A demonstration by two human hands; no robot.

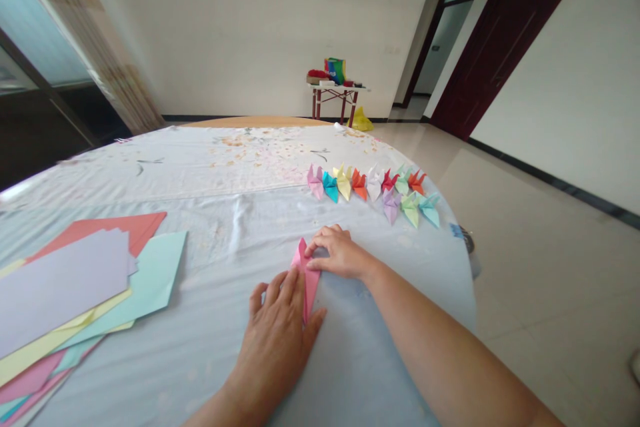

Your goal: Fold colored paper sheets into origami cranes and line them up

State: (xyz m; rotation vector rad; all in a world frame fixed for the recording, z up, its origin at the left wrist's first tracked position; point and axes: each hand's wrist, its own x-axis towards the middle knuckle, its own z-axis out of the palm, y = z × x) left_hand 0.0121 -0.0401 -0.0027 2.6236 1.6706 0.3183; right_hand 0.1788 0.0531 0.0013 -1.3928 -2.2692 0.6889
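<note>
A pink sheet of origami paper [311,285], folded into a narrow pointed shape, lies on the cloth in front of me with its tip pointing away. My left hand [280,320] rests flat over its left side, fingers stretched out and thumb apart near the lower end. At the upper right edge, my right hand [336,253] pinches the paper between thumb and fingers. Part of the paper is hidden under my left fingers. Beyond my hands stand several finished paper cranes in two rows, among them a pink crane [315,181] and a lilac crane [391,205].
On the left lies a loose stack of coloured paper, with a lilac sheet [65,287] on top and a mint sheet [155,280] beside it. A pale floral tablecloth [210,233] covers the round table. A small side table [340,88] with items stands by the far wall.
</note>
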